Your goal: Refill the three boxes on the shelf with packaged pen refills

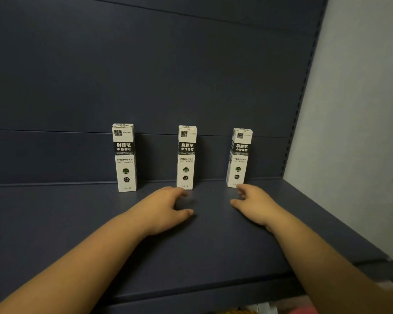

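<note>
Three tall white-and-black refill boxes stand upright in a row at the back of the dark shelf point(77, 223): the left box point(124, 157), the middle box point(186, 157) and the right box point(239, 157). Their tops look closed. My left hand point(168, 208) hovers just in front of the middle box, fingers curved and apart, holding nothing. My right hand point(253, 203) reaches toward the foot of the right box, its fingertips nearly touching it, also empty. No loose refill packs are in sight.
The dark back panel point(168, 75) rises behind the boxes. A pale wall point(361, 109) closes the right side. The shelf's front edge point(202, 288) runs below my forearms, with blurred yellow and pink items point(304, 310) underneath.
</note>
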Motion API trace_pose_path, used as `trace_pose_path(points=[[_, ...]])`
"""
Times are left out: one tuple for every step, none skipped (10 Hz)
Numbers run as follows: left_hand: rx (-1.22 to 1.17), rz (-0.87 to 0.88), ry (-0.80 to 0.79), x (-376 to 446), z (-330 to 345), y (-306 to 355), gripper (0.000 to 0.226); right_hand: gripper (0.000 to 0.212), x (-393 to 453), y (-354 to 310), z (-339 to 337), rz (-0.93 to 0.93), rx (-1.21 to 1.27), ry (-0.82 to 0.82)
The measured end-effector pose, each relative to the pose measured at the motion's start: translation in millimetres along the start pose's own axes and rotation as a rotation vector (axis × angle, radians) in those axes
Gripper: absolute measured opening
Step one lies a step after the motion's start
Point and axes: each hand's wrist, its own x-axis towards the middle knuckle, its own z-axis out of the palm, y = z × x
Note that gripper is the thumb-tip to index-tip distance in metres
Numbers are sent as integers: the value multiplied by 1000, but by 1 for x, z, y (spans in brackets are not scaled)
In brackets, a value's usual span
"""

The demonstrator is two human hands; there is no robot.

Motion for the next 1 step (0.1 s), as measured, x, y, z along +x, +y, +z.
trace_pose_path(points=[[82, -55, -12, 0, -3, 7, 64, 57, -17, -8, 3, -69, -31, 24]])
